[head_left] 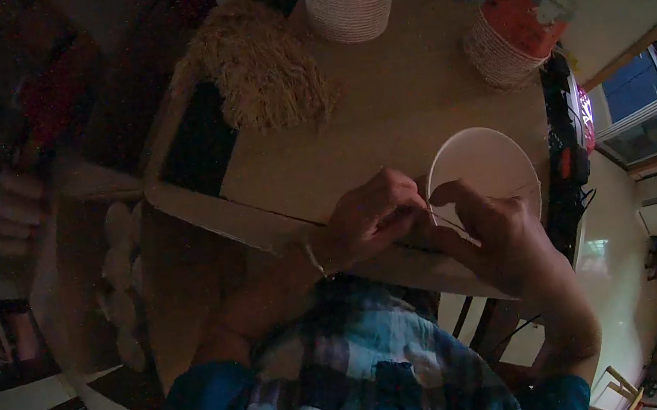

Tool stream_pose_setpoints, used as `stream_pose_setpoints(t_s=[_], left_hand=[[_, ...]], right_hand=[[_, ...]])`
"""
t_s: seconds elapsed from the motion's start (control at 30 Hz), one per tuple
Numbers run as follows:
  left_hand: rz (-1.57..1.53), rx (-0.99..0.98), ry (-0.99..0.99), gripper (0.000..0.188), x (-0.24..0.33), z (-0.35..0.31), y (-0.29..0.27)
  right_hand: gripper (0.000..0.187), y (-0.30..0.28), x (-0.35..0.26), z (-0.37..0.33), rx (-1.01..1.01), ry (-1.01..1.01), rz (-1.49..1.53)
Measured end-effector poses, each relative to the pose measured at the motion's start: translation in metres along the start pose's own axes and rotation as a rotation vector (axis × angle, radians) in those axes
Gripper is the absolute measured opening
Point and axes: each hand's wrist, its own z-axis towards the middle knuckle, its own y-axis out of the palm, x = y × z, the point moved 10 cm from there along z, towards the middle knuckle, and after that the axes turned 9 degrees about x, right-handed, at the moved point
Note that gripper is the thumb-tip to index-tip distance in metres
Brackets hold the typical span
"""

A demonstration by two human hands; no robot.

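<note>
The left hand [382,212] had its fingers curled in, their tips seeming to pinch a thin strand [450,222] that ran toward the right hand [502,230]; that hand's thumb and forefinger bent around the strand, but whether they gripped it I could not tell. The strand's ends were lost among the fingers. At one o'clock the right hand overlapped a smooth, white, round-rimmed bucket [482,146], hiding its lower part. Beyond, on the brown, flat table [406,96], a shaggy, straw-like bundle [262,68] lay toward eleven. At twelve stood a ribbed, cord-wrapped pot [355,1], its red top cut off; at one, a similar pot [515,30] leaned in the view. The dark clutter [566,143] near three was indistinct.
</note>
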Motion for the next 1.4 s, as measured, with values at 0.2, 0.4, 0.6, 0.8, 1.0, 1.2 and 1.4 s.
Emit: stream_pose_setpoints(t_s=[0.2,0.4,0.6,0.8,1.0,1.2,1.4], left_hand=[[-0.012,-0.035,-0.046,0.024,0.001,0.001,0.005],[-0.051,-0.021,-0.084,0.022,0.001,0.003,0.009],[-0.085,0.0,-0.052,0.023,-0.001,0.003,0.011],[-0.117,0.046,-0.028,0.027,0.0,0.0,0.007],[0.136,0.025,0.009,0.025,0.014,0.003,0.003],[-0.018,0.081,0.142,0.025,0.028,0.012,-0.003],[0.132,-0.173,-0.068,0.024,0.004,0.007,0.013]], right_hand=[[0.017,0.0,0.0,-0.012,0.053,-0.186,-0.377],[0.012,0.003,-0.011,-0.009,-0.005,-0.239,-0.262],[0.009,0.01,-0.006,-0.005,-0.031,-0.21,-0.108],[0.014,0.017,0.003,-0.004,-0.03,-0.146,-0.101],[0.016,0.014,0.007,-0.001,-0.022,-0.11,-0.049],[0.016,0.009,0.0,0.001,0.031,-0.147,-0.094],[0.017,0.008,0.002,0.003,0.044,-0.162,-0.091]])
